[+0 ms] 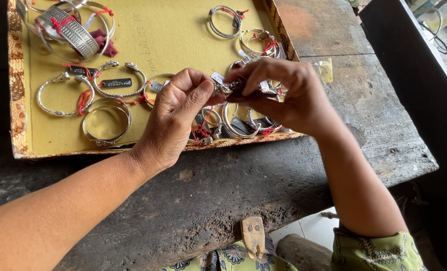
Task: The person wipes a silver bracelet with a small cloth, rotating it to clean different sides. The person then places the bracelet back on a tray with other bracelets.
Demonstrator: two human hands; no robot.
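Note:
My left hand and my right hand meet over a yellow tray, both pinching a small silver bracelet with a white tag between the fingertips. Under my hands lie more silver bangles tied with red thread. Most of the held bracelet is hidden by my fingers.
Silver bangles lie across the tray: a wide engraved cuff at top left, twisted open cuffs, a plain ring bangle, others at top right. The tray rests on a worn dark wooden bench. A wooden peg juts from its near edge.

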